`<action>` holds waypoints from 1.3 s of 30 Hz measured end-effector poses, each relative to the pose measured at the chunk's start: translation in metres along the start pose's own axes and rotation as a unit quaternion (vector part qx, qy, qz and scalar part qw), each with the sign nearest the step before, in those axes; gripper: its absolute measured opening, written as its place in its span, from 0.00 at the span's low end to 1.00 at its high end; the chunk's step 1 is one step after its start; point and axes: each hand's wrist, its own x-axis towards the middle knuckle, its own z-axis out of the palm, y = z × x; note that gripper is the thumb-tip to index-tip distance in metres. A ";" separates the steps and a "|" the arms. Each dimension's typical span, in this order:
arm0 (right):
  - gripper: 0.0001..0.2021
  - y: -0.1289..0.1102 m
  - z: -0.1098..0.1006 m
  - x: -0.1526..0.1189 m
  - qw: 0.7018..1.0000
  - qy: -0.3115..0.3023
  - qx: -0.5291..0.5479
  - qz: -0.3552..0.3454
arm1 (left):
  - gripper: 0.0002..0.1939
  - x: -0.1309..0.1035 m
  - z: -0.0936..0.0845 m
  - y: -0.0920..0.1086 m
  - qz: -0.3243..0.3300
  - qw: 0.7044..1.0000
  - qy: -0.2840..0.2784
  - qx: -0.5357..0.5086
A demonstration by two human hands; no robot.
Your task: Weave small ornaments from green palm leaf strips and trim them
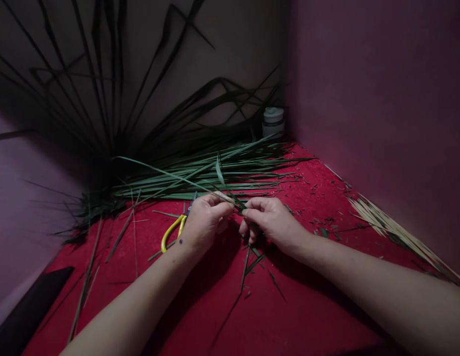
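Both hands meet above the red surface, pinching green leaf strips (237, 202) between them. My left hand (209, 215) is closed on the strips, thumb against the fingers. My right hand (265, 217) grips their other end, its thumb and forefinger pressed together. One long strip runs from the hands toward the upper left, and a short blade stands up above them. Loose strip ends hang below my right hand. Beside my left wrist lies a cutting tool with yellow handles (172, 233); its head is partly hidden behind that hand.
A pile of long green leaves (200, 173) lies beyond the hands. A white lidded container (273, 121) stands in the corner. Pale thin sticks (404, 235) lie along the right wall. Leaf scraps are scattered on the red surface (289, 316). A dark object (37, 301) lies at lower left.
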 end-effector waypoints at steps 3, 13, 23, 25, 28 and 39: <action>0.01 -0.001 -0.001 0.002 0.999 0.025 0.016 -0.021 | 0.06 0.000 0.000 0.001 -0.014 0.999 -0.013 0.033; 0.05 0.006 -0.005 0.006 0.996 0.034 -0.062 -0.060 | 0.04 -0.001 0.000 0.002 -0.050 0.993 -0.001 0.105; 0.05 0.010 -0.003 0.003 0.962 0.087 -0.199 -0.163 | 0.06 -0.002 0.002 0.004 -0.035 0.990 0.011 0.137; 0.05 0.011 -0.003 0.003 0.959 0.081 -0.207 -0.173 | 0.06 -0.001 0.001 0.004 -0.032 0.989 0.014 0.142; 0.05 0.011 -0.003 0.002 0.953 0.075 -0.224 -0.187 | 0.06 0.000 0.001 0.003 -0.030 0.990 0.021 0.139; 0.05 0.014 0.009 -0.005 0.937 0.121 -0.226 -0.237 | 0.09 -0.007 0.019 0.004 -0.031 0.996 0.085 0.014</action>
